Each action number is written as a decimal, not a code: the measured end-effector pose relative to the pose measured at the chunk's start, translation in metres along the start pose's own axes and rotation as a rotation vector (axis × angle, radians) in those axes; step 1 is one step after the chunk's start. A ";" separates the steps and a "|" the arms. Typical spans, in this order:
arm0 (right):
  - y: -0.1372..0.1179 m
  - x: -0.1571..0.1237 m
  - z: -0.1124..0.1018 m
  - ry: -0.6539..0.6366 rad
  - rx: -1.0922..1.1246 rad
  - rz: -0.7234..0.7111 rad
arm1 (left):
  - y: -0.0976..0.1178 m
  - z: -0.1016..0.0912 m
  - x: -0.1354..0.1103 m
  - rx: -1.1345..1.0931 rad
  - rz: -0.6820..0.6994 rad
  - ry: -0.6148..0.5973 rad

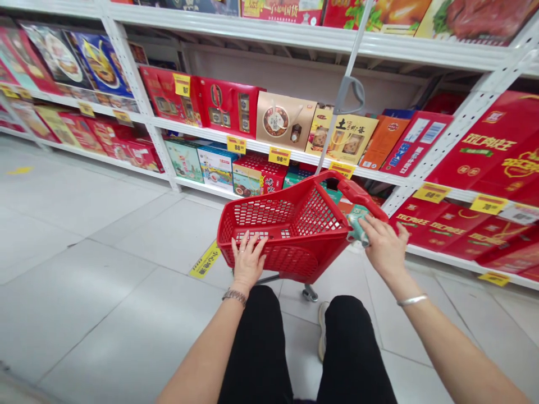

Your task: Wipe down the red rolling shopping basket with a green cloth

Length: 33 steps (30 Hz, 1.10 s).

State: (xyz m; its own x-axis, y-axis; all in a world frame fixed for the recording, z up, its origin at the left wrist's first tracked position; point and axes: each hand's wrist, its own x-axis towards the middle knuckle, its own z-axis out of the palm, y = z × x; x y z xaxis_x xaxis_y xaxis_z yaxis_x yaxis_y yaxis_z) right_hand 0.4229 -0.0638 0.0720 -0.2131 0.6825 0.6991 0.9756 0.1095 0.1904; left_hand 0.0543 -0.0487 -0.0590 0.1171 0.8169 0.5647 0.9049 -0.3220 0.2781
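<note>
a small teal packet (357, 225) is gripped by the closed right hand (382, 247) at the rim of a red plastic shopping basket (290, 261), against whose rear wall the open left hand (248, 260) is rested.

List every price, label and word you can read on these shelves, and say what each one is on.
"88": yellow price tag on the shelf edge.
"98": yellow price tag on the shelf edge.
"土": large character on the tan gift box.
Red gift boxes at right: large Chinese lettering, too blurred to read surely.
Other yellow tags: too small to read.
</note>
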 end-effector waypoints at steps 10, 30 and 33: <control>-0.165 0.006 0.018 -0.237 0.302 -0.180 | 0.001 -0.009 -0.014 0.009 0.002 -0.015; 0.038 -0.011 -0.016 -0.090 -0.045 -0.041 | -0.006 -0.005 -0.030 -0.002 -0.006 0.197; 0.052 0.001 -0.019 -0.025 -0.081 0.029 | -0.002 -0.004 -0.030 0.015 -0.034 0.207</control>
State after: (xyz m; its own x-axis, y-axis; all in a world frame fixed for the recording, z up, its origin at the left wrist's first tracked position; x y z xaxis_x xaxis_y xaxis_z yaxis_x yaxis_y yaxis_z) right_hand 0.4727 -0.0715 0.0961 -0.1825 0.7023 0.6881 0.9735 0.0311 0.2265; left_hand 0.0470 -0.0744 -0.0739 0.0007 0.7110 0.7032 0.9130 -0.2873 0.2895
